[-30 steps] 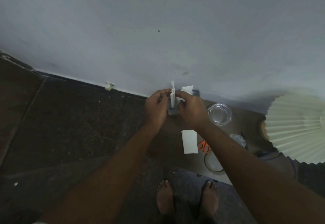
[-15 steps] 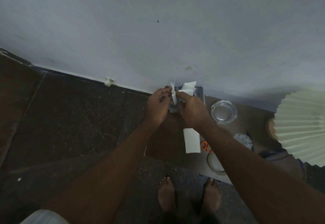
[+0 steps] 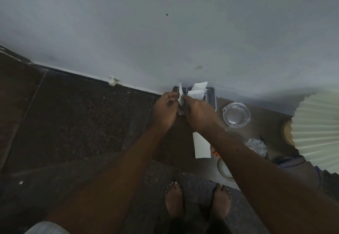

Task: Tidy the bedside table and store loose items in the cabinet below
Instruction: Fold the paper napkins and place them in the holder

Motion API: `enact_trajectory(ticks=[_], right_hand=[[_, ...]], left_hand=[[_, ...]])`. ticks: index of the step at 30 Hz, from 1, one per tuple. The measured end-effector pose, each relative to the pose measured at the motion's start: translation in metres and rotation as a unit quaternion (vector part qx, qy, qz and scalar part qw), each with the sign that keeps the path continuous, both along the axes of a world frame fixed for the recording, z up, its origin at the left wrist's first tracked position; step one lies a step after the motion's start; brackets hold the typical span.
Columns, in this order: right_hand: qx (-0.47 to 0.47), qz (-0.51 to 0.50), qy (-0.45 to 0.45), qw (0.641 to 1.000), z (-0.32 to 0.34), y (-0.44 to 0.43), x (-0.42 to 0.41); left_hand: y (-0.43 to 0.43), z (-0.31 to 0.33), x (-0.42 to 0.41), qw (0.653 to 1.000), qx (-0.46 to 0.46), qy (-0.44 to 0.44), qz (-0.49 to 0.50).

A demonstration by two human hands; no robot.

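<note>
Both my hands meet over a dark grey tray (image 3: 212, 96) at the back left corner of the bedside table (image 3: 185, 151), against the wall. My left hand (image 3: 165, 109) and my right hand (image 3: 199, 113) pinch a folded white paper (image 3: 180, 94) that stands upright between them in the tray. More white folded papers (image 3: 197, 91) stick up in the tray behind my right hand. Another white paper (image 3: 200, 146) lies flat on the table under my right forearm.
A clear glass ashtray (image 3: 236, 114) sits right of the tray. Orange-handled scissors (image 3: 213, 151), a tape roll (image 3: 224, 169), a crumpled clear wrapper (image 3: 256, 144) and a pleated cream lampshade (image 3: 317, 121) fill the table's right side. My feet stand on the dark stone floor (image 3: 73, 123).
The view has tilted so the tray shows more fully. Both hands stay at the tray with the upright paper pinched between them, lowered slightly into it.
</note>
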State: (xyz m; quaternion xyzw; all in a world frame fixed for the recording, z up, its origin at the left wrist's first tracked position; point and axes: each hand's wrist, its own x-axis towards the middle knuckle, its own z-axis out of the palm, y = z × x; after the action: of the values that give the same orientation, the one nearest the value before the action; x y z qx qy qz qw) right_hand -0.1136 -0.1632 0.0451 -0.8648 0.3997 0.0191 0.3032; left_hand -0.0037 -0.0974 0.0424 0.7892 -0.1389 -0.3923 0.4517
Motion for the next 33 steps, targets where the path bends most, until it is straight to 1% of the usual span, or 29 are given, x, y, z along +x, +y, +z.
enact_trajectory(ticks=[10, 18, 22, 26, 28, 33], right_hand=[[-0.037, 0.016, 0.015, 0.999, 0.000, 0.007, -0.001], [-0.072, -0.039, -0.054, 0.995, -0.001, 0.013, -0.011], [-0.052, -0.081, -0.097, 0.991, 0.001, 0.020, -0.023], [-0.031, -0.121, -0.109, 0.986, -0.002, 0.032, -0.041], [-0.028, -0.119, -0.103, 0.987, -0.006, 0.037, -0.052], [0.017, -0.128, -0.046, 0.991, -0.023, 0.050, -0.076]], left_hand=[[0.009, -0.001, 0.001, 1.000, 0.005, -0.016, 0.018], [0.026, -0.002, -0.004, 1.000, 0.001, -0.011, 0.015], [0.037, -0.005, -0.013, 1.000, 0.011, -0.018, 0.015], [0.051, -0.015, -0.029, 0.999, 0.036, -0.016, 0.008], [0.058, -0.023, -0.038, 0.998, 0.054, -0.008, 0.004], [0.069, -0.038, -0.065, 0.996, 0.085, 0.024, -0.026]])
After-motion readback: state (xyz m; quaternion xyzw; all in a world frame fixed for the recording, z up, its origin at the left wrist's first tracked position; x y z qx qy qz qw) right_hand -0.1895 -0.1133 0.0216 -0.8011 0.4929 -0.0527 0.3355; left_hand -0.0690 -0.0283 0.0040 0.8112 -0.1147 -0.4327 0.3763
